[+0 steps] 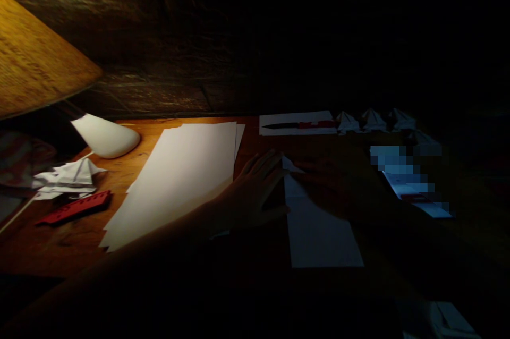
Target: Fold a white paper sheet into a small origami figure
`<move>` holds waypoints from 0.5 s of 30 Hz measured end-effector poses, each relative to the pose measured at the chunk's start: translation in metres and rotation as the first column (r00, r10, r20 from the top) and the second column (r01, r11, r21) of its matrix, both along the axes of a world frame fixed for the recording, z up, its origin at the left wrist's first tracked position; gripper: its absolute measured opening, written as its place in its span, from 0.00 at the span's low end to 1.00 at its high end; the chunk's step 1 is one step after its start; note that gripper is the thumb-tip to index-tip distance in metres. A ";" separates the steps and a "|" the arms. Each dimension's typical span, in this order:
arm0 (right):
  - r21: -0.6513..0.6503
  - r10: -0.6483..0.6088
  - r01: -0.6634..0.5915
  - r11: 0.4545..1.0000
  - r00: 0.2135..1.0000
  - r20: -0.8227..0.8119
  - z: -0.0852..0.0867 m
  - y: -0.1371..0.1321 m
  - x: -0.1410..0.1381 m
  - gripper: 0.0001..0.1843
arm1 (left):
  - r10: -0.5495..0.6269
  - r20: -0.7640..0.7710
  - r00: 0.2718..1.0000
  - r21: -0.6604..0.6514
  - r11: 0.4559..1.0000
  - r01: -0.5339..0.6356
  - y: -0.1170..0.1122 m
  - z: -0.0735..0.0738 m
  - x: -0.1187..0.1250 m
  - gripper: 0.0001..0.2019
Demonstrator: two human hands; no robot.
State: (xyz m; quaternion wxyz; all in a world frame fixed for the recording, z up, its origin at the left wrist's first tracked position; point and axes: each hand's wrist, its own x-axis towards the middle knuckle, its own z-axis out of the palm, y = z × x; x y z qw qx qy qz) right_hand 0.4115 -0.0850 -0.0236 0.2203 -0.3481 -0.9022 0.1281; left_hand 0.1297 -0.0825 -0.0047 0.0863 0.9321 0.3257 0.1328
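Observation:
A white sheet of paper (pixel 319 232) lies on the desk in the dim light, folded to a point at its far end. My left hand (pixel 255 190) rests beside that point with its fingers spread, touching the paper's left edge. My right hand (pixel 334 190) lies in deep shadow over the folded tip, and its fingers are hard to make out. Much of the folded sheet's upper part is hidden by both hands.
A stack of white paper (pixel 179 179) lies left of my left hand on the wooden desk (pixel 67 243). Farther left are a white lamp (pixel 105 137), folded paper (pixel 67 179) and a red flat object (pixel 75 207). Several folded paper shapes (pixel 370 120) stand at the back.

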 end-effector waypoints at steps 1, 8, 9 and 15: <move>0.004 0.008 -0.008 1.000 1.000 0.003 0.000 0.000 0.001 0.27 | -0.005 0.007 1.000 0.000 1.000 0.005 0.000 0.000 0.000 0.35; 0.052 0.011 -0.013 0.999 0.999 0.044 0.001 0.001 -0.001 0.25 | 0.001 0.004 1.000 -0.010 1.000 -0.001 0.001 -0.001 0.000 0.42; 0.055 0.003 -0.005 0.998 0.999 0.042 0.002 0.000 -0.002 0.24 | 0.002 0.000 1.000 -0.005 1.000 -0.002 0.002 -0.002 0.000 0.43; 0.027 -0.009 0.009 1.000 1.000 0.018 0.005 -0.002 -0.001 0.23 | -0.003 -0.025 1.000 0.009 1.000 0.003 0.002 0.001 0.000 0.44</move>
